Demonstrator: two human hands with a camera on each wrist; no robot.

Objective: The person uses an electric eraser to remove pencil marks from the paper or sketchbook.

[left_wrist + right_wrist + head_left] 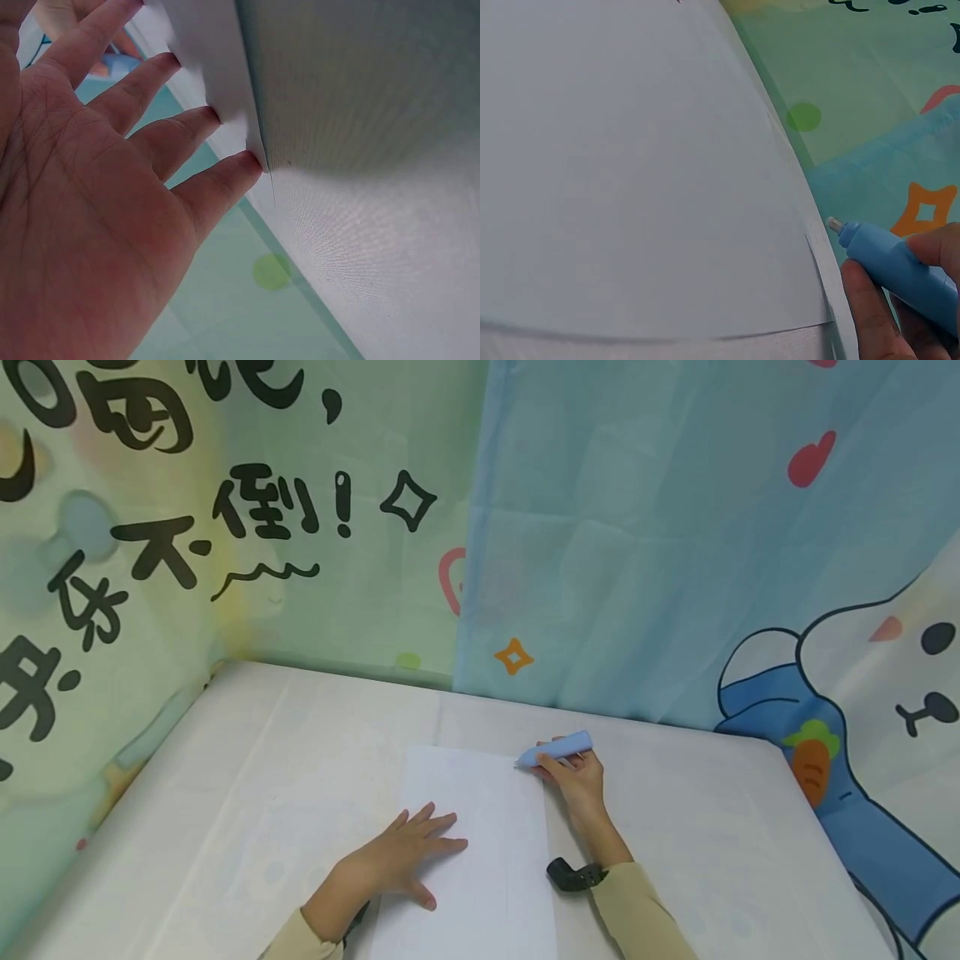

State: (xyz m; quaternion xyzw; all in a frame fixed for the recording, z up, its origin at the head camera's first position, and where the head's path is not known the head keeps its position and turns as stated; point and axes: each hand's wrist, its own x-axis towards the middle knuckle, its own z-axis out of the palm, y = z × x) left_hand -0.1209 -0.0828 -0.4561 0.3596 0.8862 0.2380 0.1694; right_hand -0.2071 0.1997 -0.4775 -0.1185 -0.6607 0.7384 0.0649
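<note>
Printed curtains (600,543) wall in a white bench (247,752) on two sides. A sheet of paper (480,810) lies flat near its middle. The left hand (401,856) rests on the sheet's left edge, fingers (187,127) straight and spread, tips touching the paper. The right hand (577,777) grips a blue pen-shaped tool (558,748), fingers curled round it, its tip at the sheet's top right corner. Bare bench lies open on either side. The sheet's near edge is cut off, and what kind of tip the tool has is hard to make out.
</note>
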